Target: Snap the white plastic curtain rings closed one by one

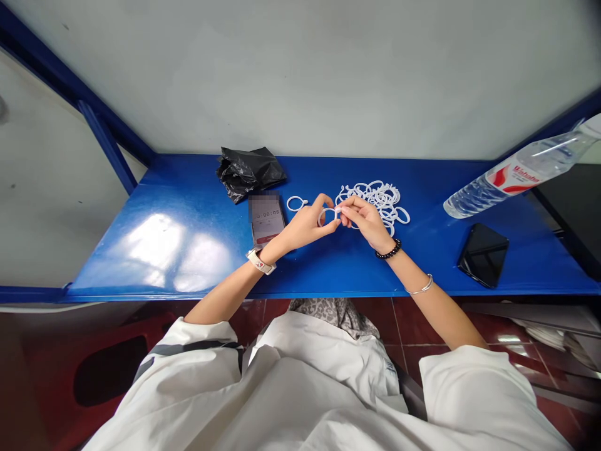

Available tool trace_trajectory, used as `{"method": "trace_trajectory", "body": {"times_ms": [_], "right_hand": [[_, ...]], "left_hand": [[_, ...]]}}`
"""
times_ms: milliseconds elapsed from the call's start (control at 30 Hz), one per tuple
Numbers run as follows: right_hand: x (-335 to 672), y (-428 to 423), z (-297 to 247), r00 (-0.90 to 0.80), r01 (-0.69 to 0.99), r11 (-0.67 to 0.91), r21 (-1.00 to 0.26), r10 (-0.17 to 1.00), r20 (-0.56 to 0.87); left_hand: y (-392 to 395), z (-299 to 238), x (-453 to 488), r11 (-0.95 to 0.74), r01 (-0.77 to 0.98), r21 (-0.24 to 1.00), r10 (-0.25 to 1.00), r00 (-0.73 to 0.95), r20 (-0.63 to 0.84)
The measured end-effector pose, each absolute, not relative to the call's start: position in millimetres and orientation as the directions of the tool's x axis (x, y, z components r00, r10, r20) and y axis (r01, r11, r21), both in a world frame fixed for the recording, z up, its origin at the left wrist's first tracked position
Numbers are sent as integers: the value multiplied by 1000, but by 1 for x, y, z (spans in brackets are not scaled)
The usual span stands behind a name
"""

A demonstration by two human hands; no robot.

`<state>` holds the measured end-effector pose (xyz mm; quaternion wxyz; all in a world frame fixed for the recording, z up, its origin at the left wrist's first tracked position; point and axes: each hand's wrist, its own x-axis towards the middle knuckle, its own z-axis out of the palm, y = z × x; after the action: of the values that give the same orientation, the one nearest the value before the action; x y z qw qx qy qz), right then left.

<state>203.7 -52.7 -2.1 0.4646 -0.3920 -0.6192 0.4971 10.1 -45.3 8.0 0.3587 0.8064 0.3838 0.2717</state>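
Both hands meet over the blue shelf [188, 250], pinching one white plastic ring [327, 215] between them. My left hand [307, 224] grips the ring's left side with thumb and fingers. My right hand [364, 218] pinches its right end, where a small tab sits. Just behind my right hand lies a pile of several white rings [382, 199]. A single white ring [296, 203] lies apart on the shelf, left of my left hand.
A phone showing a timer [267, 219] lies left of the hands, with a crumpled black bag [248, 171] behind it. A dark phone [483, 254] and a lying water bottle [516, 175] are at the right. A grey wall rises behind the shelf.
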Motion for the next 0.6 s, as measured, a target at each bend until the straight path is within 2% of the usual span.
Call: {"method": "trace_trajectory", "body": {"times_ms": [100,267,400,500,600], "right_hand": [[211,-49,-1,-216,111,237,-965,954,209],[232,-40,4,-44,313,311,-897,948,314],[250,-34,7,-20,673,286,-682,929,370],[257,-32,9,-39,836,194,-513,954,297],[257,-32,10,-98,880,169,-443,979,178]], "left_hand": [[-38,8,4,-480,563,673,845,502,183],[-26,14,-10,-438,829,347,898,385,215],[-23,17,-18,-367,920,137,928,354,114],[-22,15,-20,-359,930,75,933,358,26],[-21,12,-20,-374,926,44,927,374,11]]}}
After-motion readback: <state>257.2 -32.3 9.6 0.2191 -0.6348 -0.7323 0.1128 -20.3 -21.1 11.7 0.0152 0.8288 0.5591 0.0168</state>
